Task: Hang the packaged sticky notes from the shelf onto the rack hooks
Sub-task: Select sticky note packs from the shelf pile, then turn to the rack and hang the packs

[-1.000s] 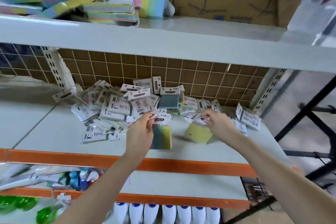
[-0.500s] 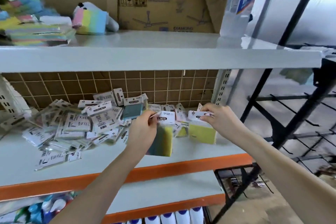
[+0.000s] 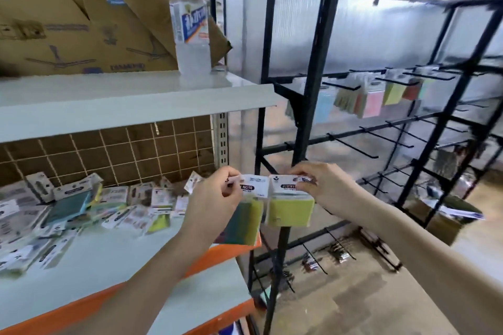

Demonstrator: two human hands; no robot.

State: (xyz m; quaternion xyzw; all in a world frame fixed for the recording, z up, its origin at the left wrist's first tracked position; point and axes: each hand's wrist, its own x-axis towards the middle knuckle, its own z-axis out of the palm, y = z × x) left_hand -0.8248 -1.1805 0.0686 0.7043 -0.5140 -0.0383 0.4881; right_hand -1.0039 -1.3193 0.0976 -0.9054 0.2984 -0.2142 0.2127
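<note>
You'd swung off the shelf (image 3: 81,261) toward the black rack (image 3: 307,84), a pack lifted in each hand. Your left hand (image 3: 215,198) pinched the green-and-yellow sticky note pack (image 3: 245,221) by its header card, and your right hand (image 3: 324,187) pinched the yellow sticky note pack (image 3: 290,211) the same way, both hanging long axis down. The empty hooks (image 3: 353,145) sat around 1 o'clock, nearer your right hand.

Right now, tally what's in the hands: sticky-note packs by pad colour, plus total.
Green-and-yellow pack, pinched at its header card by the left hand: 1
Plain yellow-green pack, pinched at its header card by the right hand: 1
Total in hand: 2
The pile of packs left on the shelf is too blurred to count.
</note>
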